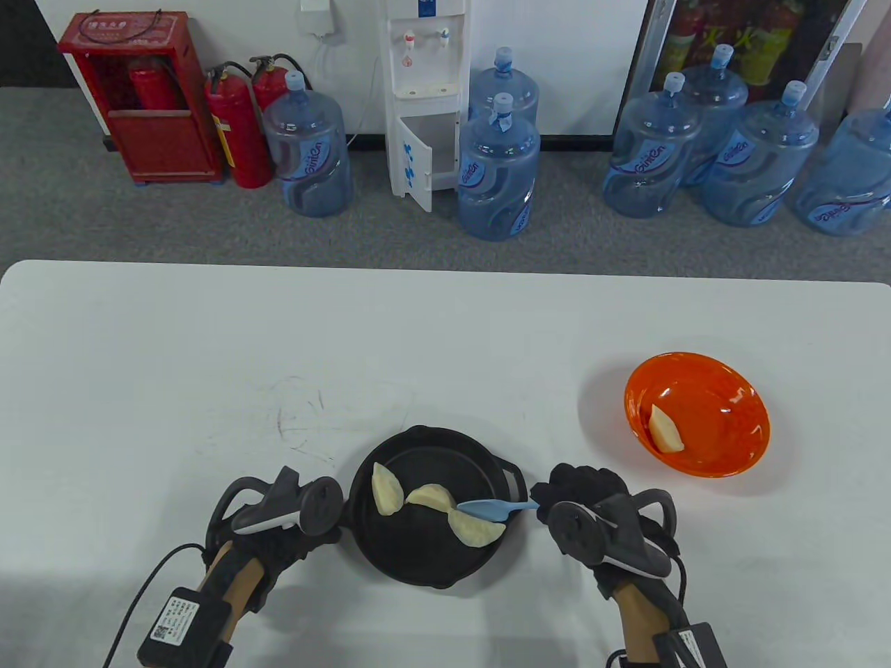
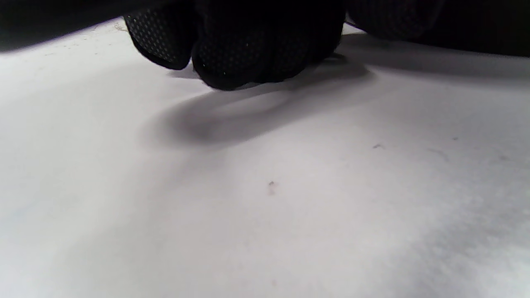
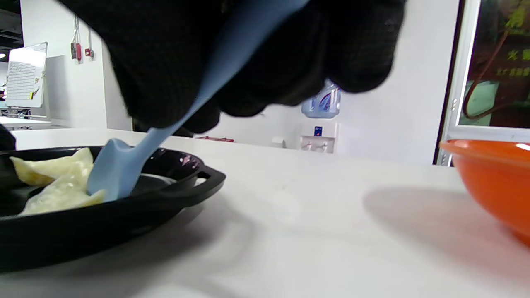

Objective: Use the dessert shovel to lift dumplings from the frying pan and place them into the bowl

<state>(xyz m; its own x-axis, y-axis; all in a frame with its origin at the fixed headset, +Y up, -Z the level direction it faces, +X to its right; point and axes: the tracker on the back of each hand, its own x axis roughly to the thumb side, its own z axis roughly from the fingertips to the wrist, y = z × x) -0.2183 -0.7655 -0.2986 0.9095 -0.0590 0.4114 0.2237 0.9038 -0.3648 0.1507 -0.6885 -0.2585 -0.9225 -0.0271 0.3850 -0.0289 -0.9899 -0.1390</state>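
A black frying pan (image 1: pixel 424 550) sits near the table's front edge and holds three pale dumplings (image 1: pixel 385 489). My right hand (image 1: pixel 550 497) grips the handle of the blue dessert shovel (image 1: pixel 491 509). The shovel's blade (image 3: pixel 120 169) is tilted down against the nearest dumpling (image 1: pixel 477 530), just inside the pan's right rim (image 3: pixel 182 182). My left hand (image 1: pixel 299 518) is at the pan's left side. Its fingers (image 2: pixel 248 49) are curled low on the table by the pan's left handle, which the tracker hides. The orange bowl (image 1: pixel 724 417) stands to the right with one dumpling (image 1: pixel 666 429) inside.
The bowl (image 3: pixel 492 174) stands a short way right of the pan across bare white table (image 1: pixel 209 383). Beyond the table's far edge, water bottles (image 1: pixel 498 167), a dispenser and fire extinguishers stand on the floor.
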